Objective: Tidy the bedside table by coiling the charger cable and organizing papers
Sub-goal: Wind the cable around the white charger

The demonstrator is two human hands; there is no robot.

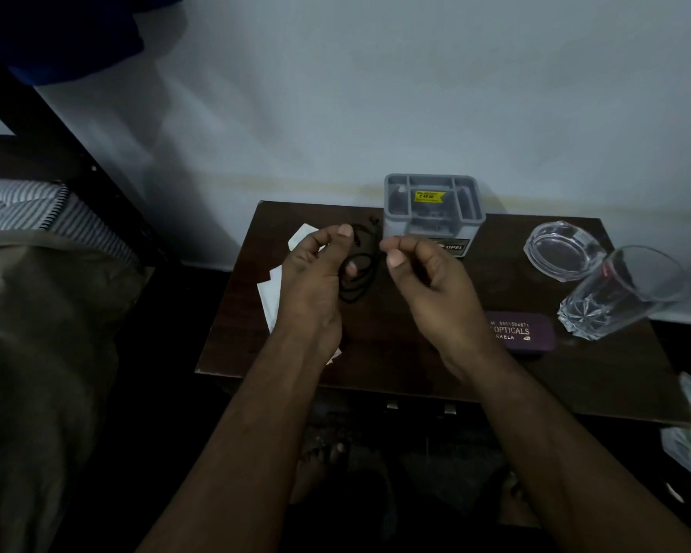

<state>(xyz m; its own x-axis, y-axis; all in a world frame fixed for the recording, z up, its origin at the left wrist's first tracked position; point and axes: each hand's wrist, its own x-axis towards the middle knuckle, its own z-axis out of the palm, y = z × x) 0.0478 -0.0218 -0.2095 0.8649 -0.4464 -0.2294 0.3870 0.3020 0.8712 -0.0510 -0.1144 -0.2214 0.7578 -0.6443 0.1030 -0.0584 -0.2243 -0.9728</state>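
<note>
From the head camera I look down on a dark wooden counter set against a pale wall. My left hand is held above its left part, fingers curled around several loops of thin black cable; the coil hangs between thumb and fingers, and one end of the cable sticks up just past the fingertips. My right hand is close beside it, thumb and forefinger pinched together near the top of the coil. I cannot tell whether a strand actually lies between them, as the light is dim.

White papers lie on the counter under and to the left of my left hand, partly hidden by it.

At the back of the counter stands a grey plastic organizer with compartments and a yellow price sticker. To the right are a clear glass ashtray and, just beside it, a clear drinking glass. A purple spectacles case lies near my right wrist.

A bed with striped bedding is at the left.
</note>
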